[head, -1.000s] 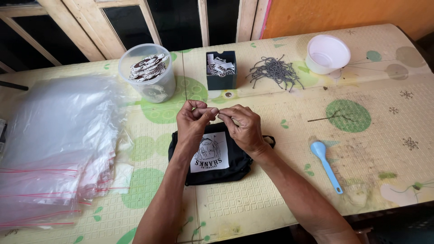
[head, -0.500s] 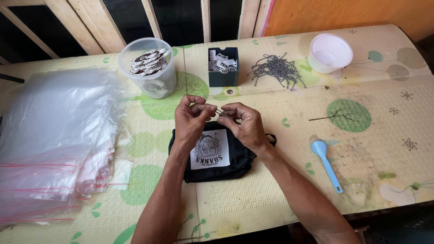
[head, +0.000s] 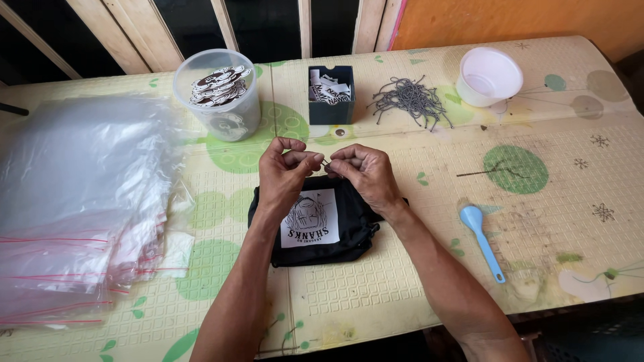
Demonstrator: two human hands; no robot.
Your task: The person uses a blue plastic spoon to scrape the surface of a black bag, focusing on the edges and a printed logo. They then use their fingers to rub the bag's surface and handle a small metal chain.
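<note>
My left hand [head: 285,173] and my right hand [head: 363,173] meet fingertip to fingertip above a black fabric pouch [head: 314,224] with a white printed patch. Between the pinched fingers of both hands is a small thin metal chain piece [head: 325,162], too small to make out in detail. The pouch lies flat on the table [head: 402,281] just under my wrists.
A clear tub of round printed tags [head: 219,94] stands at the back left, a dark square box of paper labels [head: 331,92] beside it, then a heap of grey ball chains [head: 410,100] and a white bowl [head: 489,76]. Clear zip bags [head: 77,201] pile at left. A blue spoon [head: 481,238] lies right.
Both hands stay pinched together over the pouch; the fingers have shifted slightly on the small chain piece. The view has tilted a little.
</note>
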